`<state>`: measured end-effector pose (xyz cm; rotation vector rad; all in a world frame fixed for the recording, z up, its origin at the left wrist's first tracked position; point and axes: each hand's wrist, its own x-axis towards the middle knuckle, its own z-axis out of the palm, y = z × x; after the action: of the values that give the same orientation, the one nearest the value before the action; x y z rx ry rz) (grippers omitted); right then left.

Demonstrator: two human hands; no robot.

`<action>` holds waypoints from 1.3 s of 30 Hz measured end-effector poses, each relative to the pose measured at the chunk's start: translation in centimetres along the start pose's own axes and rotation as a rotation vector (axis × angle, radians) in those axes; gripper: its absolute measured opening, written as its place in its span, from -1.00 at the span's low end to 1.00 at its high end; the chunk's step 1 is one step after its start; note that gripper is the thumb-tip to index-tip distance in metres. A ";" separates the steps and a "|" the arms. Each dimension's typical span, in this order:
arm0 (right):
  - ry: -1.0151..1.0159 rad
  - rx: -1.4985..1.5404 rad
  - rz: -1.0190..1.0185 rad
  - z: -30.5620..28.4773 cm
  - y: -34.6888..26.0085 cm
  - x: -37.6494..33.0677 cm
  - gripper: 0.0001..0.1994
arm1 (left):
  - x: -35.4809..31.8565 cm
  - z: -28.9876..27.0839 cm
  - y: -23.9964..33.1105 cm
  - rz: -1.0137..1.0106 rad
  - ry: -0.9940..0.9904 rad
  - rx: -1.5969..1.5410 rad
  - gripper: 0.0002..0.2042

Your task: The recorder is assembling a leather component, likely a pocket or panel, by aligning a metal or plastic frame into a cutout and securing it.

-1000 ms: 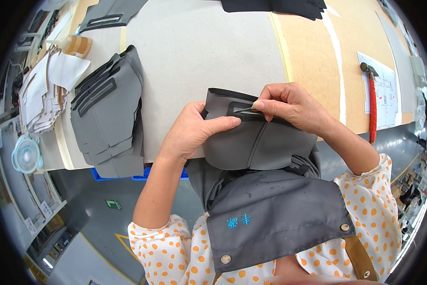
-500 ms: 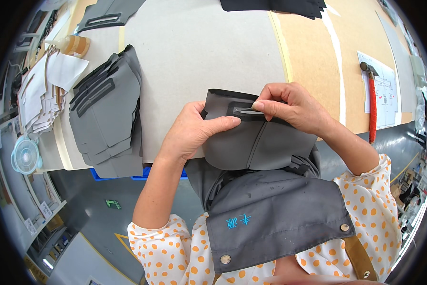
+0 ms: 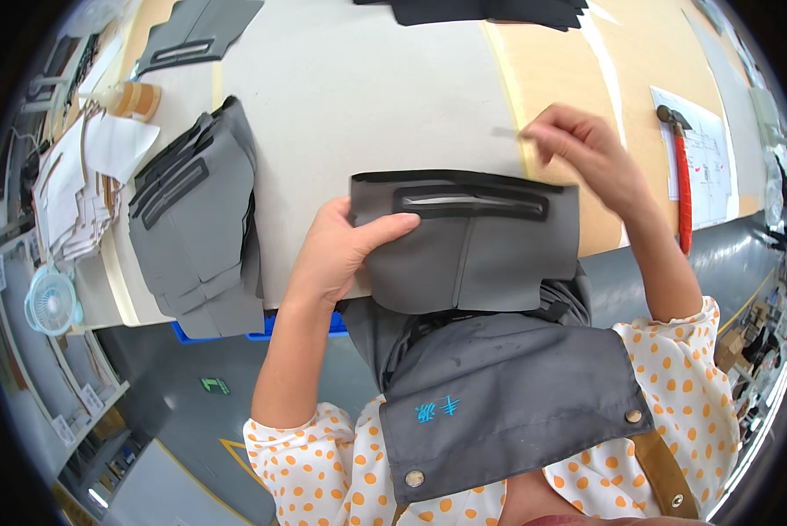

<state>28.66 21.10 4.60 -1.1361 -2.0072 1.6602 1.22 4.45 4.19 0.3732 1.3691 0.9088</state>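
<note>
A grey fabric panel (image 3: 499, 263) lies at the table's near edge, with a long slot framed in black tape near its black upper edge. My left hand (image 3: 345, 250) is closed on the panel's left side, thumb on top just below the slot and the other fingers beneath. Raised to the upper right of the panel and apart from it is my right hand (image 3: 586, 153), blurred by motion. Its thumb and index finger pinch a thin greyish strip (image 3: 504, 132), whose kind I cannot make out.
Left of the panel lies a stack of similar grey pieces (image 3: 196, 237), with paper patterns (image 3: 74, 193), an amber bottle (image 3: 138, 101) and a small fan (image 3: 50, 300) beyond. A red-handled hammer (image 3: 683, 188) rests on a printed sheet at right. Black pieces (image 3: 490, 10) lie at the far edge.
My right hand has left the slot and moved up and right with a thin strip in its fingers. The whole slot now shows, and the panel lies flatter. My left hand keeps its hold.
</note>
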 end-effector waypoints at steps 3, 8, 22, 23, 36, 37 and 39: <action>0.199 -0.248 0.085 -5.6 3.3 0.7 -0.75 | 0.3 -0.1 -0.4 -0.007 0.114 -0.077 -0.56; 0.392 -0.971 -0.419 -4.3 2.5 -0.7 -0.59 | -0.4 0.5 -0.9 0.076 0.205 -0.084 -0.54; -0.147 -0.327 0.137 -4.0 1.8 1.7 -0.69 | -0.3 -2.9 0.8 0.179 0.265 0.768 -0.75; -0.124 -0.021 0.273 -4.2 2.2 1.3 -0.71 | -0.3 -2.8 1.0 0.114 0.202 0.536 -0.80; -0.011 0.514 0.423 -0.4 3.0 -1.6 -0.69 | -0.3 -2.6 -0.6 0.072 0.155 0.090 -0.78; -0.036 0.398 0.388 -0.1 3.3 -1.4 -0.67 | -0.6 -2.3 -0.3 0.068 0.170 0.096 -0.79; -0.025 0.381 0.396 0.0 2.6 -1.6 -0.66 | -0.7 -2.2 -0.3 0.060 0.200 0.103 -0.80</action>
<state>30.65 20.00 2.61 -1.4266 -1.4451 2.1367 -0.67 3.13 4.01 0.4123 1.6003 0.9465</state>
